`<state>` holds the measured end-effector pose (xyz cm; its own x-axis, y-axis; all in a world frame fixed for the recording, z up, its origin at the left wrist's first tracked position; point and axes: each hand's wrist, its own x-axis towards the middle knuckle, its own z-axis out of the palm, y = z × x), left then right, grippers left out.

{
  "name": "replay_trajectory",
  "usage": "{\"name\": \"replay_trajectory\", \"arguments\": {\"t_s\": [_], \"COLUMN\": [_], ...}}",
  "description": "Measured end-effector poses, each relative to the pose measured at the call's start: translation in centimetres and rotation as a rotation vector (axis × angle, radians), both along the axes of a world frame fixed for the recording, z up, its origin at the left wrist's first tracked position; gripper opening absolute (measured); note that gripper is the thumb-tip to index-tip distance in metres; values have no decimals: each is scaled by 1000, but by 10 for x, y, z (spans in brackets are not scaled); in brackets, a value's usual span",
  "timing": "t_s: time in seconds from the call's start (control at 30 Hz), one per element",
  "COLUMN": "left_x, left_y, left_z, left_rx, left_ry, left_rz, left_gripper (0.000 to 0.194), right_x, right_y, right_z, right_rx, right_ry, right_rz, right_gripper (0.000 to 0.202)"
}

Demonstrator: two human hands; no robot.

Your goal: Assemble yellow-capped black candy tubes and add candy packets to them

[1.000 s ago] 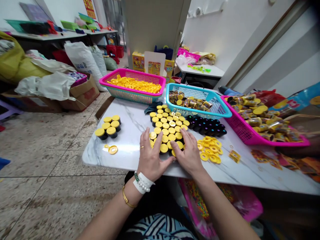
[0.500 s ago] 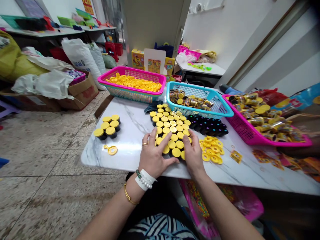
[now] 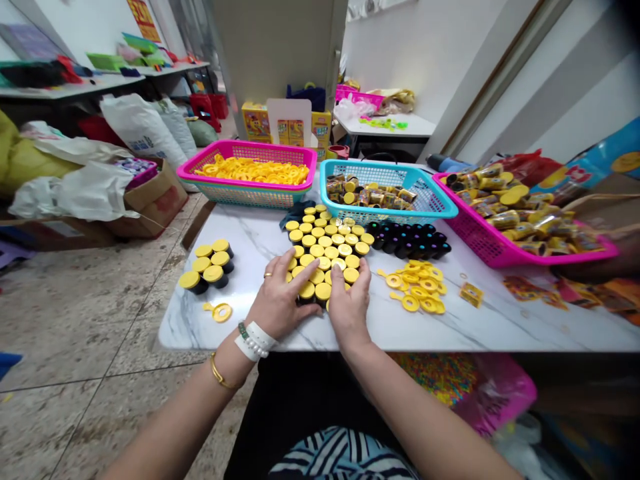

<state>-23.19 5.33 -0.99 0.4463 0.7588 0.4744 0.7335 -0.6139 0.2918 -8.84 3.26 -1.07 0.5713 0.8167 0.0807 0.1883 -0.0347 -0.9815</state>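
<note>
Several small black tubs with yellow lids point(image 3: 331, 252) stand upright, packed together in the middle of the marble-patterned table point(image 3: 260, 333). My left hand point(image 3: 277, 293) rests against the near left side of this cluster, fingers spread. On the near right side, my right hand point(image 3: 350, 300) lies against the tubs, thumb over the lids and fingers along the outer edge. Neither hand grips a single tub; both touch the group. The nearest tubs are partly hidden behind my fingers. A smaller group of yellow-lidded tubs point(image 3: 206, 263) stands apart at the left.
Yellow plastic rings point(image 3: 417, 287) and black tubs without lids point(image 3: 410, 240) lie to the right. Behind stand a pink basket point(image 3: 295, 155) of yellow parts, a blue basket point(image 3: 440, 193) and another pink basket point(image 3: 470, 237) of wrapped tubs. One yellow ring point(image 3: 221, 312) lies front left.
Both hands have shifted left in view, partly with the camera's turn. My right hand has come closer to my left, still against the cluster's side.
</note>
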Motion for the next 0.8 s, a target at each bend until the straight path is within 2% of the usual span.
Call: {"name": "replay_trajectory", "arguments": {"t_s": [0.13,0.23,0.3,0.4,0.5,0.6,0.7,0.8], "left_x": [-10,-13,-16,-24,-29,-27,-20,-18], "left_y": [13,22,22,13,-6,-23,-27,-22], "left_z": [4,9,11,9,-2,-15,-21,-19], "left_rx": [3,11,21,50,63,15,-34,-125], "left_ry": [44,70,70,33,-2,18,21,2], "left_rz": [-57,-45,-19,44,189,344,415,385], "left_gripper": [80,85,96,116,125,123,124,121], "right_x": [-16,-19,-11,20,60,80,71,50], "right_y": [9,12,5,-19,-42,-47,-36,-22], "right_z": [1,3,3,-2,-10,-16,-19,-17], "right_rx": [22,27,10,-16,-42,-91,-141,-218], "right_ry": [10,21,44,40,-212,-523,-692,-803], "right_rz": [-75,-77,-14,182,393,474,477,442], "right_gripper": [74,75,78,82,100,121,132,135]}}
